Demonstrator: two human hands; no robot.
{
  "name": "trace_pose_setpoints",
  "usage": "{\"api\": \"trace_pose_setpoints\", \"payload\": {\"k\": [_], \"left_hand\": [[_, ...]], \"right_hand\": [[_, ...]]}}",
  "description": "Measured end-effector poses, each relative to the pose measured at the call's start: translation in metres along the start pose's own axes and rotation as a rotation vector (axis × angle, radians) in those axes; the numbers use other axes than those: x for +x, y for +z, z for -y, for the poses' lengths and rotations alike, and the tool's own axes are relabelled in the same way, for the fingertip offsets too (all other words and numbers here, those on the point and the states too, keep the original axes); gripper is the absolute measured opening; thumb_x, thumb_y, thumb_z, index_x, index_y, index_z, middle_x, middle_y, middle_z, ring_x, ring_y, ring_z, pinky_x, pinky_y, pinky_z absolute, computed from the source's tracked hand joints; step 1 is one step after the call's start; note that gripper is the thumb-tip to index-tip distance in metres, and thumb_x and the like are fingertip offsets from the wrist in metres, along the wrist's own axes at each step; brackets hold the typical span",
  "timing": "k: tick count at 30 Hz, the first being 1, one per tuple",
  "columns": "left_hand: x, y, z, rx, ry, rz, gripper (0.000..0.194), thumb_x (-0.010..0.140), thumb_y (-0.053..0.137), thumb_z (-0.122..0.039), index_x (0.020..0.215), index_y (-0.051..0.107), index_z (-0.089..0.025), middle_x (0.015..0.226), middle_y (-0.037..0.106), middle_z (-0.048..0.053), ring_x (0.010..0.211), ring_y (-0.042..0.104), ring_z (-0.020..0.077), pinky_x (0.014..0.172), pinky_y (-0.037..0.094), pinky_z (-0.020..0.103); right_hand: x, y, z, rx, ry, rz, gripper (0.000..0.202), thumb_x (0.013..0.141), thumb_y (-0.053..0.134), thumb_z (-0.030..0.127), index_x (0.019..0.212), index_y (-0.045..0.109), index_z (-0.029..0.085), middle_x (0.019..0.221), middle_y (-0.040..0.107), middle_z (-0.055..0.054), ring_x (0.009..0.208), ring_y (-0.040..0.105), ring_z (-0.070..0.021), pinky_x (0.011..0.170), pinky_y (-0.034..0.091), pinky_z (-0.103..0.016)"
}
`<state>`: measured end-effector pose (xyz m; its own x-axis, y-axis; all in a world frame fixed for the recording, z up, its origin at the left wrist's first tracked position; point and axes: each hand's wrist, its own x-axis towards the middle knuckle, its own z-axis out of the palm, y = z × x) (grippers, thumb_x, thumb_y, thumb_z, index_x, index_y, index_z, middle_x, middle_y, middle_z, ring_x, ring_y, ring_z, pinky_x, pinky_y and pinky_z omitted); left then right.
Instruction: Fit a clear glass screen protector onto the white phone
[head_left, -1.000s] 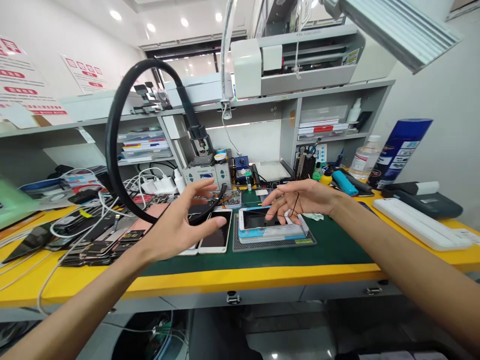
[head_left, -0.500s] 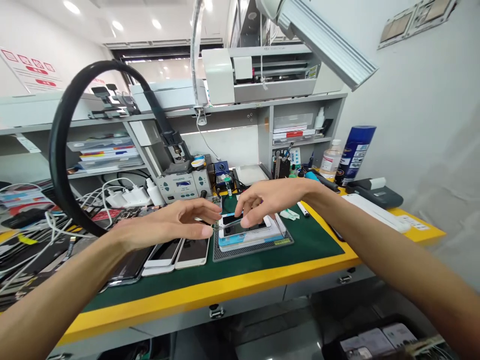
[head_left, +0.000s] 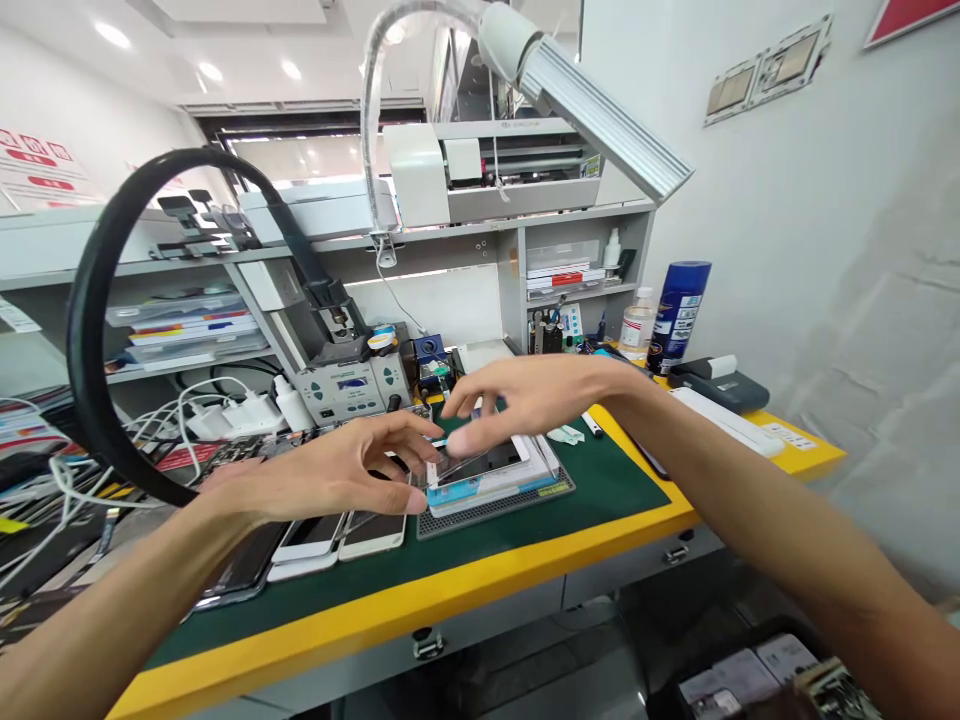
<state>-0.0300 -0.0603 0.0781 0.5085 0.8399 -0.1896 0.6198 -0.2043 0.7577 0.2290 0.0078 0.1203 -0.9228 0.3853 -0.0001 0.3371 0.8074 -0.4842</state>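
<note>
My left hand [head_left: 337, 468] hovers over the left part of the bench, its fingers loosely bent and its thumb apart, with nothing visible between them. Opposite it, my right hand [head_left: 517, 400] arches over a phone [head_left: 491, 462] with a white frame and dark screen. Its thumb and fingers curl in around a thin, slender item that I cannot make out clearly. The phone lies on a white and blue stack [head_left: 457, 492] on a grey perforated pad [head_left: 487, 512]. Beside the pad are a white phone [head_left: 375, 535] and another pale phone [head_left: 307, 540], partly covered by my left hand.
A black hose [head_left: 79, 330] loops up at the left beside a grey control station [head_left: 341, 390]. White cables [head_left: 180, 410] tangle there. A lamp [head_left: 607, 115] hangs overhead. A blue spray can [head_left: 679, 315] and clear bottle [head_left: 636, 322] stand at the right. The yellow bench edge [head_left: 487, 565] runs in front.
The view has shifted somewhat to the right. My right hand has moved left over the phone, closer to my left hand. My left fingers are spread a little more.
</note>
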Motion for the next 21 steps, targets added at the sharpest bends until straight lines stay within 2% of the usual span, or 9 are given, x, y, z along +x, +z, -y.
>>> {"api": "trace_pose_setpoints", "payload": {"k": [2,4,5,6,9,12,18,21], "left_hand": [[0.002,0.003,0.003,0.108,-0.039,-0.081,0.065,0.081,0.075,-0.052,0.135,0.051,-0.027,0.13,0.064,0.009,0.113,0.064,0.028,0.093,0.053,0.041],[0.008,0.007,0.006,0.26,-0.074,-0.163,0.07,0.079,0.073,-0.059,0.137,0.051,-0.027,0.134,0.062,0.009,0.116,0.062,0.0295,0.094,0.052,0.042],[0.013,0.011,0.007,0.341,-0.084,-0.195,0.072,0.078,0.072,-0.062,0.137,0.051,-0.026,0.136,0.062,0.01,0.118,0.061,0.0305,0.096,0.051,0.042],[0.019,0.014,0.008,0.417,-0.085,-0.216,0.074,0.078,0.071,-0.064,0.137,0.051,-0.024,0.137,0.061,0.011,0.121,0.06,0.0317,0.098,0.05,0.043],[0.038,0.024,0.011,0.589,-0.063,-0.204,0.079,0.077,0.069,-0.064,0.141,0.051,-0.021,0.143,0.058,0.014,0.126,0.056,0.0352,0.101,0.047,0.044],[0.056,0.032,0.013,0.714,-0.038,-0.181,0.081,0.077,0.067,-0.061,0.142,0.051,-0.017,0.139,0.059,0.018,0.123,0.059,0.0382,0.098,0.048,0.045],[0.073,0.037,0.014,0.75,-0.02,-0.169,0.076,0.08,0.062,-0.06,0.142,0.051,-0.017,0.136,0.061,0.018,0.125,0.058,0.0385,0.096,0.048,0.043],[0.076,0.037,0.017,0.752,-0.019,-0.168,0.074,0.082,0.059,-0.061,0.142,0.05,-0.017,0.135,0.061,0.018,0.124,0.058,0.0372,0.097,0.048,0.043]], "right_hand": [[-0.014,0.005,-0.018,0.015,0.133,-0.303,0.044,0.09,0.061,0.056,0.11,0.071,0.018,0.11,0.073,-0.009,0.089,0.066,-0.0198,0.069,0.045,-0.027],[-0.025,0.018,-0.042,-0.023,0.36,-0.574,0.031,0.088,0.063,0.043,0.098,0.072,0.015,0.095,0.074,-0.009,0.08,0.065,-0.0192,0.066,0.043,-0.027],[-0.03,0.028,-0.054,-0.032,0.474,-0.59,0.025,0.087,0.065,0.038,0.092,0.072,0.015,0.088,0.074,-0.007,0.075,0.064,-0.0187,0.063,0.042,-0.027],[-0.033,0.039,-0.065,-0.019,0.552,-0.535,0.021,0.086,0.064,0.035,0.088,0.071,0.016,0.081,0.073,-0.006,0.07,0.063,-0.0183,0.059,0.04,-0.026],[-0.037,0.073,-0.087,-0.007,0.618,-0.492,0.014,0.082,0.067,0.03,0.078,0.071,0.017,0.076,0.072,-0.006,0.068,0.064,-0.0191,0.056,0.038,-0.026],[-0.034,0.094,-0.093,-0.005,0.66,-0.515,0.017,0.081,0.069,0.033,0.074,0.07,0.018,0.072,0.071,-0.007,0.066,0.065,-0.0196,0.056,0.038,-0.026],[-0.022,0.101,-0.097,0.036,0.702,-0.531,0.028,0.079,0.064,0.025,0.053,0.055,0.019,0.048,0.058,-0.002,0.037,0.054,-0.0142,0.051,0.041,-0.027],[-0.021,0.103,-0.1,0.077,0.71,-0.537,0.035,0.079,0.06,0.024,0.047,0.047,0.02,0.04,0.052,-0.002,0.031,0.053,-0.0152,0.043,0.042,-0.026]]}}
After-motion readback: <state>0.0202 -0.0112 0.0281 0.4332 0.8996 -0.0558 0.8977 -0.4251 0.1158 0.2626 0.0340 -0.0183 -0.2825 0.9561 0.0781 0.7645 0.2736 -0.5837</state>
